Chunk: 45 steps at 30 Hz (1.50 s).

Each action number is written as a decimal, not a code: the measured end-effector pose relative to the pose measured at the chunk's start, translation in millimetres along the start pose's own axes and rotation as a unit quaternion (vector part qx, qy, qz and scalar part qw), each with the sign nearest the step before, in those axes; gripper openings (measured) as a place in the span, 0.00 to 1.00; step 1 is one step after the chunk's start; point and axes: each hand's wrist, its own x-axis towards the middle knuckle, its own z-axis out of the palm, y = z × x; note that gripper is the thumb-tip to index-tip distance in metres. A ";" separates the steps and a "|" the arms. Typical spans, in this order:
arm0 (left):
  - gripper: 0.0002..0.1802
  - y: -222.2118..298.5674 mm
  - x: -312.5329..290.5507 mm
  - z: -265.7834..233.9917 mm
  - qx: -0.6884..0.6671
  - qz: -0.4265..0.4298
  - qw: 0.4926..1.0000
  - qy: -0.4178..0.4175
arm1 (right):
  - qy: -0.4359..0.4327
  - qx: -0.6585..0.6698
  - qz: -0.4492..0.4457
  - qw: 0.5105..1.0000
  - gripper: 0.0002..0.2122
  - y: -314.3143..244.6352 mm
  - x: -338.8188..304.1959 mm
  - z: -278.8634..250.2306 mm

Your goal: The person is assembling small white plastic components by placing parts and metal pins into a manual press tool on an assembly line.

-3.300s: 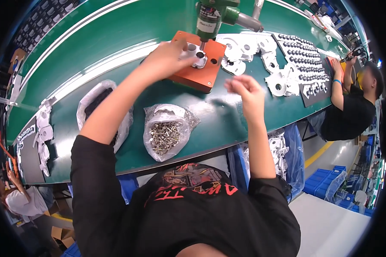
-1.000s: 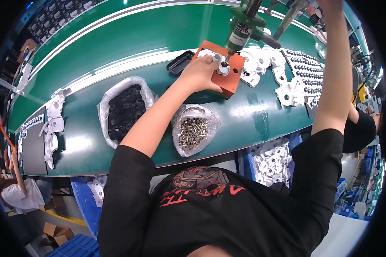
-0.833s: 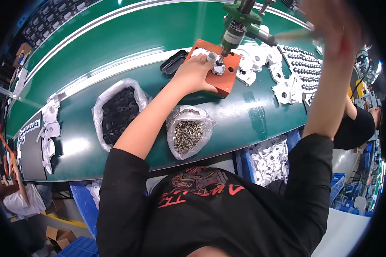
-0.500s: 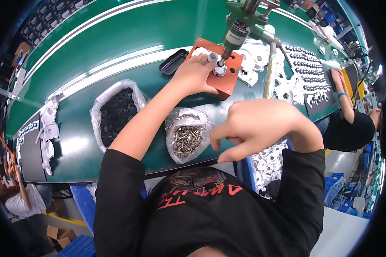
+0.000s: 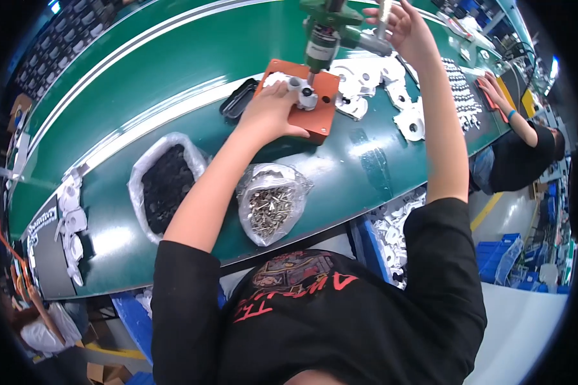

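My left hand (image 5: 266,115) rests on the orange fixture block (image 5: 324,119), its fingers gripping a white molded part (image 5: 307,99) seated there, the thumb along the block's near edge. A dark round insert shows in the part. Above it stands the green hand press (image 5: 323,35), its ram tip close over the part; whether they touch I cannot tell. My right hand (image 5: 412,37) is raised at the press lever (image 5: 383,19), fingers apart and reaching behind the lever; contact is hard to make out.
A plastic bag of metal screws (image 5: 270,208) and a bag of black parts (image 5: 167,183) lie on the green table. A black tray (image 5: 239,99) sits left of the block. White parts (image 5: 359,83) lie to the right; a co-worker (image 5: 523,151) is beyond.
My right hand has moved from above the table's near side up to the press. The lever has swung away from me and upward. My left hand stays on the white part.
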 end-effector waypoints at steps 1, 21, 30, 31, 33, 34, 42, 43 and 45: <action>0.43 1.1 0.8 -2.8 -0.021 0.020 0.999 0.026 | -0.101 -0.024 0.001 0.995 0.18 -1.6 -9.4 -21.7; 0.25 -19.7 49.5 -26.3 0.003 0.001 1.000 0.003 | 0.256 -0.621 -0.156 0.724 0.13 147.5 -224.8 -115.5; 0.30 -27.4 29.3 -68.8 -0.035 -0.162 0.985 -0.040 | 0.299 -0.507 -0.169 0.790 0.14 148.9 -227.3 -116.7; 0.29 -34.9 27.4 -72.6 -0.043 -0.199 0.977 -0.063 | 0.305 -0.532 -0.164 0.773 0.14 148.2 -228.4 -116.9; 0.29 -58.0 22.7 -77.6 -0.048 -0.241 0.966 -0.082 | 0.319 -0.567 -0.151 0.744 0.14 146.7 -230.7 -117.1; 0.28 -78.8 18.6 -75.5 -0.041 -0.282 0.956 -0.068 | 0.311 -0.589 -0.181 0.724 0.14 147.0 -230.2 -119.4; 0.35 -198.9 -63.9 -75.5 -0.235 -0.431 0.853 0.178 | 0.323 -0.526 -0.135 0.775 0.16 147.4 -232.0 -123.9; 0.36 -206.5 -84.8 -80.5 -0.199 -0.404 0.874 0.181 | 0.332 -0.514 -0.140 0.778 0.17 150.0 -232.6 -129.0; 0.35 -222.2 -135.0 -96.1 -0.125 -0.369 0.894 0.222 | 0.344 -0.486 -0.149 0.789 0.18 154.0 -231.4 -136.1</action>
